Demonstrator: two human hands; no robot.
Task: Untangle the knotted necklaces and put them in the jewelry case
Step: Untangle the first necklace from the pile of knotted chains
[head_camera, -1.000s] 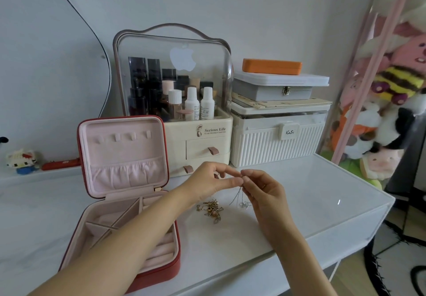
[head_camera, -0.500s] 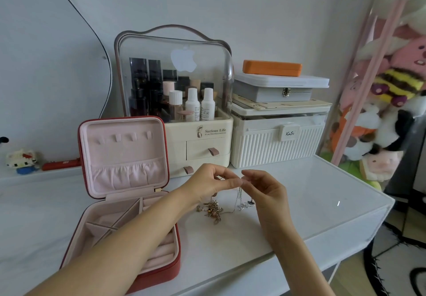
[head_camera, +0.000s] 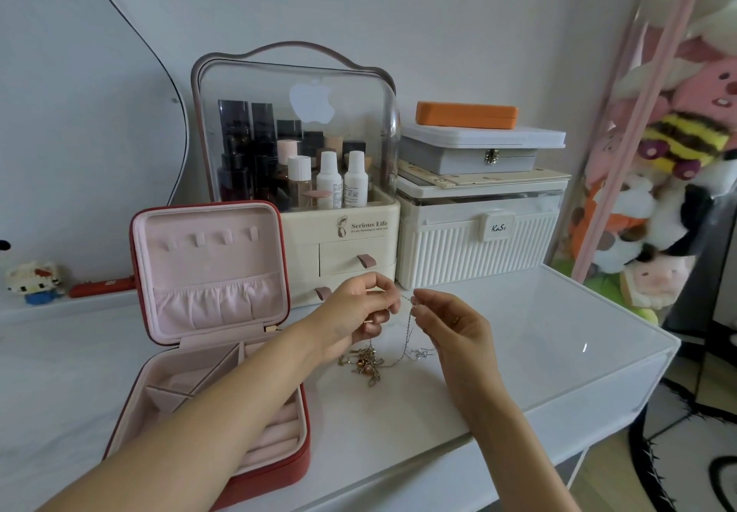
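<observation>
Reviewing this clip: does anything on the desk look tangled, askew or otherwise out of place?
Yes: a knotted heap of gold-tone necklaces lies on the white desk top beside the open red jewelry case. Both hands, left hand and right hand, pinch a thin silver chain trailing from it. Nothing looks spilled or broken.

A single wide-angle camera sits on the person's head, looking forward and down across a white tabletop (head_camera: pixel 518 336) toward a pale wall. Both forearms enter from the bottom edge, and the left hand (head_camera: pixel 355 312) and right hand (head_camera: pixel 450 328) meet near the centre of the frame, close to the lens. The open jewelry case (head_camera: pixel 207 272) lies low on the left, the cosmetics organizer (head_camera: pixel 295 144) stands behind, and a ribbed storage box (head_camera: pixel 478 240) lies farther right. Straight edges bow toward the frame's borders. There is only this view.
</observation>
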